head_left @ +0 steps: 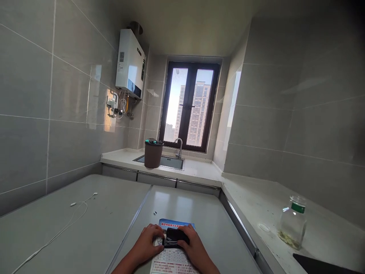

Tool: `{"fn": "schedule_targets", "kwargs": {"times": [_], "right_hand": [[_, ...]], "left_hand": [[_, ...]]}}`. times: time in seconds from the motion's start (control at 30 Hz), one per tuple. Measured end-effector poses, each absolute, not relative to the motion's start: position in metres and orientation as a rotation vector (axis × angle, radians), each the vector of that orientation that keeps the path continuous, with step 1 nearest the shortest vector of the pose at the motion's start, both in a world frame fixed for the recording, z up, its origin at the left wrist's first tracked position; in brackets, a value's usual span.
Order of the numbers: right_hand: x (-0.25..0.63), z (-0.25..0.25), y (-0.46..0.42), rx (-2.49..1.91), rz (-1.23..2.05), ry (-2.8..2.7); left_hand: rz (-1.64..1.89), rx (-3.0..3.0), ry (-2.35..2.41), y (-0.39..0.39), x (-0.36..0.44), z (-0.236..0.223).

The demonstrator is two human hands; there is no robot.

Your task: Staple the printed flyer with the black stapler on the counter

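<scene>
A small black object (177,236) lies across a printed leaflet (171,260) with a blue top edge and red and dark print. It seems to be made of two black parts side by side, with a shiny strip between them; its exact kind I cannot make out. My left hand (148,243) pinches its left end with thumb and fingers. From the other side, my right hand (194,245) grips the right end, the thumb near and the fingers at the far edge. Just beyond the leaflet is a tiny metallic piece (155,213).
A white cable (57,236) trails over the left of the grey table (114,213). On the right counter (256,190) stand a glass jar (293,224) and its flat lid (264,227). A brown bucket (153,156) is at the sink (172,162) below the window.
</scene>
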State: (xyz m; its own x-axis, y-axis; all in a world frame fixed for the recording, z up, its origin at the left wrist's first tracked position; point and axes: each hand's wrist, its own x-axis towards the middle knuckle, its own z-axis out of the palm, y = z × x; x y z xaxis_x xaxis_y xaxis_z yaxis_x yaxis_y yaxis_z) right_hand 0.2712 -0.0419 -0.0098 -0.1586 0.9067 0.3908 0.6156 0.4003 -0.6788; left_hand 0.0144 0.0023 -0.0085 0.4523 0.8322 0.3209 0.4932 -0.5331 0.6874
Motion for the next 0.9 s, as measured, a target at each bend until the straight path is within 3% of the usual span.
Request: {"fn": "schedule_targets", "kwargs": {"times": [0.17,0.37,0.57,0.9], "right_hand": [[0.274,-0.009,-0.038,-1.235,0.465,-1.768],[0.29,-0.001,-0.034,-1.267,0.169,-1.511],[0.295,-0.008,-0.035,-1.296,0.072,-1.439],[0.289,-0.017,-0.025,-1.363,0.314,-1.569]], "left_hand": [[0.897,2.194,1.115,0.002,0.014,-0.009],[0.876,2.187,1.111,0.001,0.013,-0.008],[0.873,2.195,1.108,0.001,0.013,-0.007],[0.894,2.171,1.124,0.006,0.014,-0.011]]}}
